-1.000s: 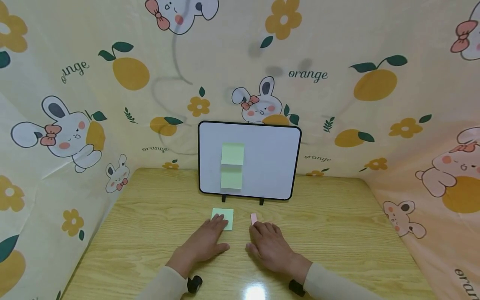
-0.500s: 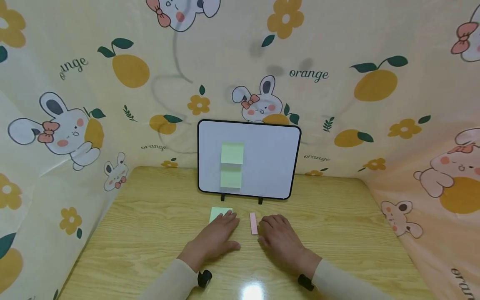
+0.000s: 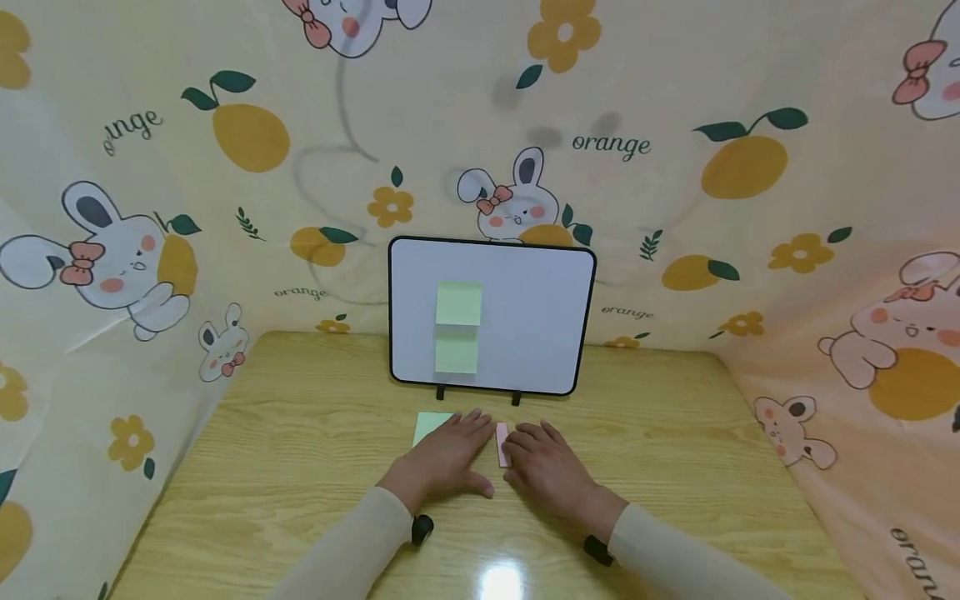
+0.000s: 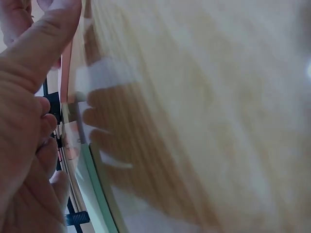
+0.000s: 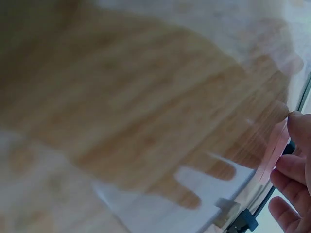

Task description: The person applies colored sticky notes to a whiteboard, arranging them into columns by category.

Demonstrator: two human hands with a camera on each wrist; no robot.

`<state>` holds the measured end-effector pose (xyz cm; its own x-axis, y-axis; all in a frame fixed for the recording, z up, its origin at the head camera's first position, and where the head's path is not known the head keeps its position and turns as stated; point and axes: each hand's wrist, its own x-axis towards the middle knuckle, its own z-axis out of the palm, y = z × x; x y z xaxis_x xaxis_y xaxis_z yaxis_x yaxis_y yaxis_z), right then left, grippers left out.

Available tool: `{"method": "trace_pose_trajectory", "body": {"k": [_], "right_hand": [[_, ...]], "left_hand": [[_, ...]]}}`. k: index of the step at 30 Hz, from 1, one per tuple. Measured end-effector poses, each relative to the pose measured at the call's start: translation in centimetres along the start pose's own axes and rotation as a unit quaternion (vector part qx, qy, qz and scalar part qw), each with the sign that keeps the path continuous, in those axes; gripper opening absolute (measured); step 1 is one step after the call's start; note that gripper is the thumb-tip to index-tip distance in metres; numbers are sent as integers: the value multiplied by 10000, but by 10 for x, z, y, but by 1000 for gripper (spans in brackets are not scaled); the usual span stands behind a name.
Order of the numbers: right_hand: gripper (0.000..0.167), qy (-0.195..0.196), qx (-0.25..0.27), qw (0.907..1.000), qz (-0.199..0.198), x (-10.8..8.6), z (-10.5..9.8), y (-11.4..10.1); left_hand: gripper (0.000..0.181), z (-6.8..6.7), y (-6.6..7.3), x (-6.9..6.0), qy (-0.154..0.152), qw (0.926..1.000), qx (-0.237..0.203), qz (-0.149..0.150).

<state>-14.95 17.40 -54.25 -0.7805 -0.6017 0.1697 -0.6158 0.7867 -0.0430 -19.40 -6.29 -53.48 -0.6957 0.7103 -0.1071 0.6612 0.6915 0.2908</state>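
Left hand [image 3: 450, 454] lies palm down with straight fingers over the right part of a green sticky note pad [image 3: 427, 426], its fingertips close to the left edge of a narrow pink pad [image 3: 502, 446]. From the other side, the right hand [image 3: 555, 475] has loosely bent fingertips at the pink pad's right edge. In the left wrist view the green pad [image 4: 97, 189] and the pink pad [image 4: 65, 77] lie beyond the left hand [image 4: 24, 121]. The right wrist view has the right fingers [image 5: 291, 177] beside the pink pad [image 5: 272, 150]; contact is hard to tell.
Behind the hands a black-framed whiteboard [image 3: 528, 317] stands on two black feet, with an upper green note [image 3: 459, 302] and a lower green note [image 3: 456, 352] on its left half. Patterned cloth [image 3: 645, 75] surrounds the wooden table [image 3: 300, 400] at the back and sides.
The left hand has slid right across the green pad toward the pink one. The right hand moved right, off the pink pad, then came back left to its edge.
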Motion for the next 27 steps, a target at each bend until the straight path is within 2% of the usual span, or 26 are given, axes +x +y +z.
{"method": "trace_pose_trajectory", "body": {"k": [12, 19, 27], "right_hand": [[37, 116, -96, 9999, -75, -4, 2, -3], [27, 367, -182, 9988, -269, -3, 4, -4], [24, 324, -238, 9983, -417, 0, 4, -3]], "left_hand": [[114, -4, 3, 12, -346, 9992, 184, 34], [117, -1, 1, 14, -327, 9993, 153, 36], [117, 0, 0, 15, -368, 9993, 69, 21]]}}
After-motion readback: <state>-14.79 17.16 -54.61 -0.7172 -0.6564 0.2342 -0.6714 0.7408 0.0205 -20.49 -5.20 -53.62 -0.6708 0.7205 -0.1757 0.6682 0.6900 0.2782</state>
